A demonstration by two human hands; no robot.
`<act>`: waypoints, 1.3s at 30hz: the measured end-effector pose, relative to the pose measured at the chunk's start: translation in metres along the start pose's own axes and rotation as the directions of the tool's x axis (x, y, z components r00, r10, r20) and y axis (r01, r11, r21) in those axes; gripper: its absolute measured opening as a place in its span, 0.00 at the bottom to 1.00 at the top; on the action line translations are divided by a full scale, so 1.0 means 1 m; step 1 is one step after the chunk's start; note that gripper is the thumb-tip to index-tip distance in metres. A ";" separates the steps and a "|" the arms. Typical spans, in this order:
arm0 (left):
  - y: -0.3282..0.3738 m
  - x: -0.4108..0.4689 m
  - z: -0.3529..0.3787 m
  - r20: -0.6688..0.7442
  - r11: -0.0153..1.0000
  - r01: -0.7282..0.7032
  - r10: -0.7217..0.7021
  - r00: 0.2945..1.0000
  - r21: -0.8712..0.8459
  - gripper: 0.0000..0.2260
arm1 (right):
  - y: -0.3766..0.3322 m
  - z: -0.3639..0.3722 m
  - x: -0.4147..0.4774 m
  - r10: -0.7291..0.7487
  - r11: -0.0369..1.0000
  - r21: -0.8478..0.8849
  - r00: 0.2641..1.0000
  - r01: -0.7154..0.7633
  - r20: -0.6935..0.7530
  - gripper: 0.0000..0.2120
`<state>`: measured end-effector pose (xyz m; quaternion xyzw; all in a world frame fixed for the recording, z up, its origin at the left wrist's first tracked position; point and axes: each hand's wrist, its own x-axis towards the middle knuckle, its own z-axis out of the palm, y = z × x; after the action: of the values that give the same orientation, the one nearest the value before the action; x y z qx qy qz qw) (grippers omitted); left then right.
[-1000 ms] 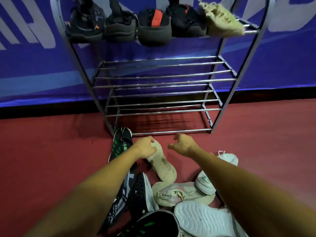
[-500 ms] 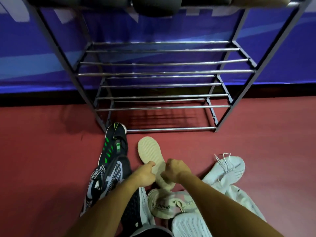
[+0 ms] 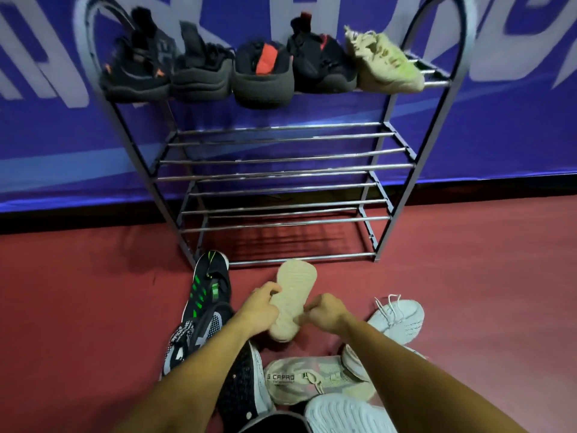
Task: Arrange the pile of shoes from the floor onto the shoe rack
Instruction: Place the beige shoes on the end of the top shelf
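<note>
We pick up a beige shoe [image 3: 293, 293], sole up, at six o'clock of the grey metal shoe rack [image 3: 281, 172], left hand [image 3: 259, 311] and right hand [image 3: 324, 314] both curled round it. Next, likely: raise it toward twelve, onto the rack's bare middle.

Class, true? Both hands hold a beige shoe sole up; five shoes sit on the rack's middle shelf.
No: the head view shows the five shoes on the top shelf, not the middle. The left hand and right hand do hold the beige shoe sole up.

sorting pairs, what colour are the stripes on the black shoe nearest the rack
Bright green, on the black shoe; the head view shows it.
</note>
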<state>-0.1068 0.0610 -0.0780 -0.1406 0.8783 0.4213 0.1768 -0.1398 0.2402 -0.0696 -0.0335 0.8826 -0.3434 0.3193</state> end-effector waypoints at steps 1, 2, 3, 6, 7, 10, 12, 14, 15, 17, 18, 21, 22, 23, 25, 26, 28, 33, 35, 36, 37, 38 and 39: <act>0.010 -0.004 -0.006 0.006 1.000 -0.025 0.025 1.000 -0.018 0.26 | -0.003 -0.005 -0.009 0.000 0.997 0.081 1.000 0.000 -0.003 0.15; 0.020 -0.009 -0.013 0.008 0.998 -0.046 0.046 0.999 -0.036 0.25 | -0.007 -0.012 -0.019 -0.004 0.986 0.164 1.000 0.006 -0.012 0.15; 0.030 -0.014 -0.020 0.001 0.997 -0.060 0.060 0.998 -0.049 0.24 | -0.012 -0.021 -0.029 -0.014 0.972 0.235 0.999 0.021 -0.029 0.15; 0.066 -0.030 -0.043 -0.065 0.991 -0.106 0.101 0.993 -0.077 0.17 | -0.035 -0.060 -0.063 -0.073 0.930 0.350 0.990 0.111 -0.119 0.12; 0.079 -0.036 -0.050 -0.088 0.987 -0.136 0.129 0.988 -0.087 0.14 | -0.043 -0.075 -0.075 -0.091 0.922 0.360 0.984 0.141 -0.154 0.12; 0.120 -0.057 -0.069 -0.117 0.967 -0.222 0.208 0.971 -0.122 0.09 | -0.063 -0.115 -0.107 -0.129 0.885 0.409 0.961 0.224 -0.246 0.12; 0.148 -0.075 -0.080 -0.135 0.952 -0.274 0.256 0.957 -0.138 0.10 | -0.072 -0.136 -0.128 -0.129 0.859 0.446 0.949 0.253 -0.289 0.13; 0.174 -0.094 -0.089 -0.160 0.933 -0.316 0.290 0.944 -0.171 0.11 | -0.079 -0.152 -0.146 -0.120 0.832 0.480 0.935 0.278 -0.334 0.14; 0.185 -0.104 -0.093 -0.168 0.923 -0.325 0.294 0.941 -0.204 0.13 | -0.083 -0.160 -0.153 -0.112 0.823 0.488 0.926 0.290 -0.362 0.16; 0.205 -0.121 -0.101 -0.153 0.906 -0.332 0.301 0.941 -0.263 0.14 | -0.092 -0.172 -0.165 -0.100 0.800 0.507 0.904 0.321 -0.415 0.18; 0.213 -0.128 -0.103 -0.143 0.902 -0.336 0.307 0.941 -0.273 0.15 | -0.096 -0.178 -0.171 -0.104 0.773 0.531 0.895 0.348 -0.434 0.19; 0.231 -0.142 -0.109 -0.122 0.893 -0.335 0.312 0.942 -0.301 0.23 | -0.104 -0.191 -0.187 -0.132 0.723 0.558 0.874 0.407 -0.467 0.21; 0.234 -0.145 -0.109 -0.109 0.892 -0.328 0.310 0.945 -0.310 0.28 | -0.105 -0.193 -0.191 -0.141 0.729 0.544 0.868 0.417 -0.476 0.22; 0.236 -0.148 -0.110 -0.088 0.892 -0.316 0.304 0.949 -0.323 0.31 | -0.106 -0.195 -0.193 -0.156 0.738 0.524 0.863 0.425 -0.481 0.23; 0.236 -0.153 -0.110 -0.024 0.900 -0.281 0.290 0.957 -0.334 0.31 | -0.106 -0.195 -0.195 -0.189 0.760 0.486 0.862 0.432 -0.470 0.22; 0.236 -0.153 -0.109 0.008 0.909 -0.265 0.283 0.959 -0.322 0.31 | -0.107 -0.195 -0.196 -0.213 0.767 0.469 0.863 0.438 -0.457 0.20; 0.235 -0.153 -0.106 0.062 0.914 -0.245 0.280 0.958 -0.324 0.27 | -0.111 -0.193 -0.197 -0.267 0.776 0.432 0.860 0.459 -0.434 0.17; 0.233 -0.151 -0.105 0.113 0.863 -0.165 0.246 0.963 -0.478 0.31 | -0.118 -0.196 -0.200 -0.331 0.758 0.412 0.842 0.506 -0.426 0.11; 0.232 -0.147 -0.108 0.102 0.818 -0.108 0.200 0.974 -0.565 0.31 | -0.119 -0.198 -0.201 -0.300 0.739 0.441 0.835 0.509 -0.461 0.08; 0.231 -0.145 -0.110 0.101 0.796 -0.088 0.185 0.978 -0.599 0.29 | -0.120 -0.199 -0.199 -0.273 0.730 0.450 0.823 0.514 -0.498 0.08; 0.230 -0.144 -0.112 0.101 0.776 -0.070 0.169 0.980 -0.626 0.27 | -0.120 -0.199 -0.198 -0.238 0.727 0.445 0.800 0.523 -0.551 0.08; 0.230 -0.144 -0.114 0.102 0.761 -0.052 0.155 0.983 -0.647 0.26 | -0.120 -0.199 -0.197 -0.197 0.738 0.424 0.768 0.526 -0.610 0.06; 0.230 -0.143 -0.116 0.109 0.750 -0.037 0.144 0.984 -0.660 0.27 | -0.119 -0.199 -0.195 -0.156 0.760 0.398 0.739 0.514 -0.656 0.04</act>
<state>-0.0914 0.1224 0.2096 -0.1182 0.6646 0.7197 0.1623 -0.1206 0.3197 0.2219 0.0020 0.7742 -0.6313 -0.0442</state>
